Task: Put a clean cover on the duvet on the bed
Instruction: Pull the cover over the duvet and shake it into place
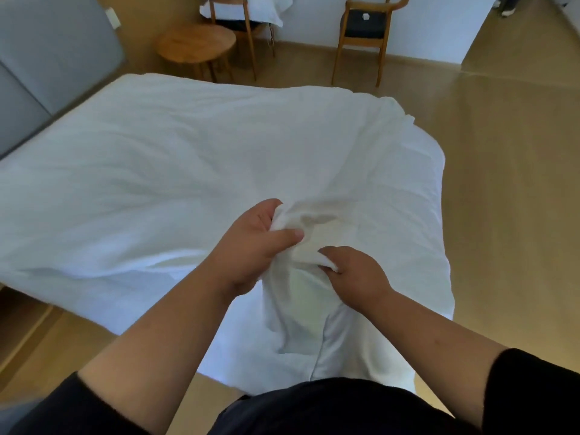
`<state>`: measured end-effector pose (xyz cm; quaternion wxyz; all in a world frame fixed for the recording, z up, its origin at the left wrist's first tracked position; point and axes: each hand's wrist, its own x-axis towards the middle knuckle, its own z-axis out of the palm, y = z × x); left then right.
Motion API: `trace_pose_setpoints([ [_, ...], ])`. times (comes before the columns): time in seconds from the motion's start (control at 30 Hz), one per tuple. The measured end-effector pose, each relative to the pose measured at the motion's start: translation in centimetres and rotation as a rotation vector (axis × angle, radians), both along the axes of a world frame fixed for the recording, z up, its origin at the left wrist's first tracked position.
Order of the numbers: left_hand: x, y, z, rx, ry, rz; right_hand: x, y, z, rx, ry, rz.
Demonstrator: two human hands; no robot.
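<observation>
I am looking down at a white cover (175, 171) that is lying spread over the bed (436, 189), soft cotton with shallow creases running across it and a rumpled, doubled fold at the far right corner. Whether the duvet is already lying under that cloth I cannot tell; everything on the mattress is reading as one white surface. At the near edge the fabric is bunching up into a loose peak and then hanging down toward my dark top in long vertical folds, with a stitched seam showing along one of them.

My left hand (251, 246) is gripping that peak, fingers curling round the gathered cloth from the far side and the thumb pressing across it from the near side. My right hand (354, 274) is pinching the same bunch just beside it, the fingertips tucking into the fabric and a small white corner poking out between the fingers. The two hands are sitting close together, almost touching through the cloth.

Beyond the bed a round wooden side table (196, 45) is standing on the tan floor (502, 183), smooth-topped and pale brown. A wooden chair (364, 36) with a dark padded seat is standing by the wall, and a second chair (238, 29) is carrying a heap of white linen (266, 7). A grey padded headboard (53, 51) is filling the upper left.
</observation>
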<state>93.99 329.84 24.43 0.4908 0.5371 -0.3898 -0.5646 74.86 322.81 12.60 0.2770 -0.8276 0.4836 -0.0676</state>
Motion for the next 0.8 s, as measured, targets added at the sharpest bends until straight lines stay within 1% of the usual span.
trace_pose_setpoints([
  [0.13,2.7,0.4,-0.1,0.06,0.118,0.15,0.8,0.1,-1.8,0.012,0.048,0.036],
  [0.3,6.0,0.5,-2.2,0.145,0.237,0.173,3.9,0.3,-3.8,0.101,0.078,0.043],
  [0.37,7.4,0.0,-2.6,0.165,0.276,0.17,5.8,0.1,-4.4,0.175,0.084,0.066],
  [0.43,8.7,-0.6,-2.7,0.157,0.309,0.139,8.3,-0.4,-4.9,0.323,0.0,0.064],
  [0.47,9.3,-0.8,-2.6,0.15,0.318,0.123,9.6,-0.8,-5.3,0.433,-0.102,-0.004],
  [0.57,10.8,-1.4,-2.2,0.125,0.337,0.08,13.4,-2.3,-6.2,0.752,-0.535,-0.345],
  [0.6,11.5,-1.5,-2.1,0.111,0.333,0.065,14.6,-2.9,-7.0,0.816,-0.62,-0.444],
  [0.63,12.1,-1.6,-2.0,0.095,0.332,0.056,15.4,-3.4,-7.8,0.847,-0.666,-0.526],
  [0.7,13.5,-1.6,-1.9,0.083,0.308,0.07,16.9,-4.4,-10.2,0.885,-0.692,-0.625],
  [0.8,15.6,-1.6,-2.2,0.063,0.206,0.111,18.7,-5.4,-14.5,0.884,-0.619,-0.73],
])
